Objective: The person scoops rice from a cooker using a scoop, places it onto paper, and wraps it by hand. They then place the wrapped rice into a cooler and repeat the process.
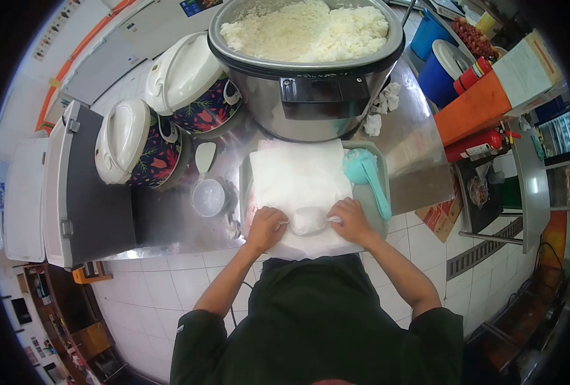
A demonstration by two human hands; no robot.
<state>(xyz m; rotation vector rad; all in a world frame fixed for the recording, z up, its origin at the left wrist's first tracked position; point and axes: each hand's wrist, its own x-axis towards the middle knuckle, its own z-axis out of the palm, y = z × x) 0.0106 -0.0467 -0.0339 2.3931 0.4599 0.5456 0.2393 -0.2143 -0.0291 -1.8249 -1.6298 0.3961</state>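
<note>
A rounded white paper-wrapped bundle [309,221] lies at the front of a stack of white paper sheets [301,170]. My left hand [268,226] pinches the twisted paper end on its left side. On the opposite side, my right hand [351,222] grips the other twisted end. What is inside the wrap is hidden. The sheets rest in a pale tray [380,221] at the table's front edge. A turquoise scoop [365,173] lies along the tray's right side, its handle toward me.
A large steel rice cooker [323,106] full of cooked rice [304,32] stands just behind the tray. To the left are a small clear cup [209,197], a white paddle [205,157] and two flowered lidded pots [153,151]. Crumpled paper [373,124] lies right of the cooker.
</note>
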